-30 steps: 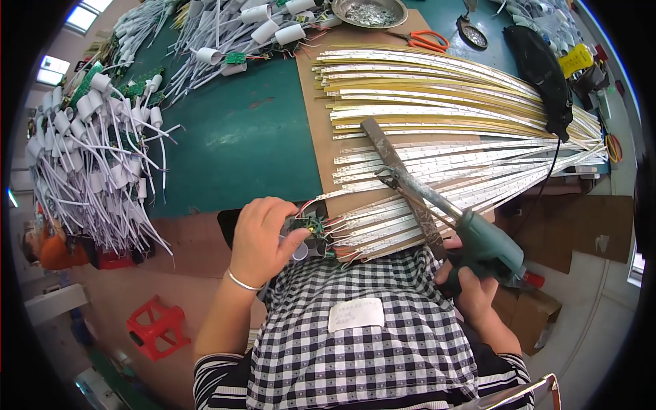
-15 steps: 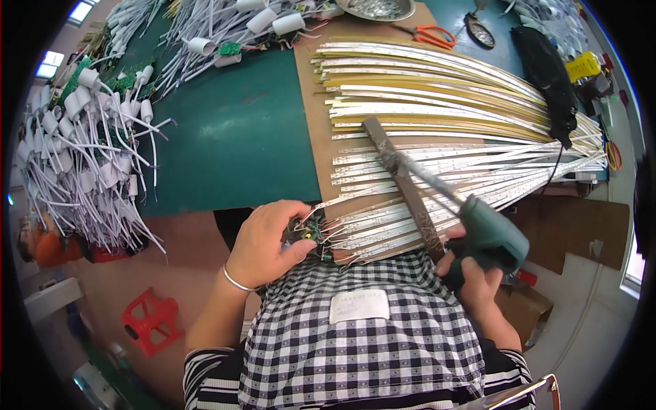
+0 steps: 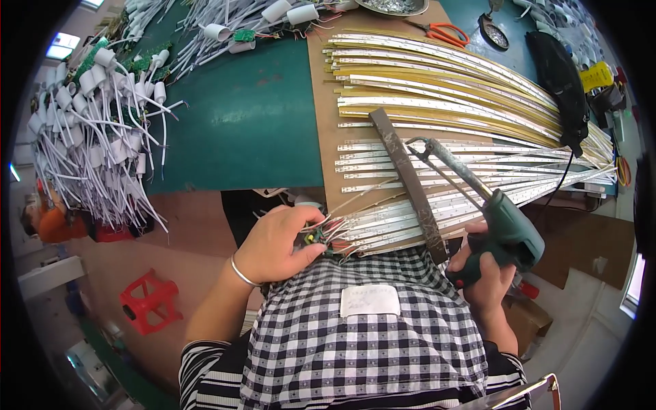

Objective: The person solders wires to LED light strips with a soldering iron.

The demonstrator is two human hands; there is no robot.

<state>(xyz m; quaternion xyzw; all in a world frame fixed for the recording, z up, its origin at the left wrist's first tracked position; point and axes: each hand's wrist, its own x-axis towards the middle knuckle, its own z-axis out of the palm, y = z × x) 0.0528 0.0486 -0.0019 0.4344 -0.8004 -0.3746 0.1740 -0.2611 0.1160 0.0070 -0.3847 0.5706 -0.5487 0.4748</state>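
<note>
Near the table's front edge, my left hand (image 3: 277, 242) is closed round small green circuit boards (image 3: 316, 237) with thin red and white wires. The wires run to the ends of white LED strips (image 3: 383, 236) beside them. A dark green soldering gun (image 3: 516, 229) is gripped in my right hand (image 3: 484, 273), its metal barrel pointing up and left. Its hooked tip hangs over the strips, close to a worn brown metal bar (image 3: 410, 181) lying across them. The fingertips of my left hand partly cover the boards.
More strips on yellow backing (image 3: 444, 75) fan across brown board. White-capped cables with circuit boards (image 3: 102, 130) pile up at left. Orange-handled scissors (image 3: 447, 34), a metal dish (image 3: 393, 7) and a black pouch (image 3: 557, 85) lie farther back. A red stool (image 3: 150, 301) stands on the floor.
The whole view has shifted slightly. My right hand has turned the soldering gun, so its tip and thin feed tube now show apart. My left hand keeps hold of the boards.
</note>
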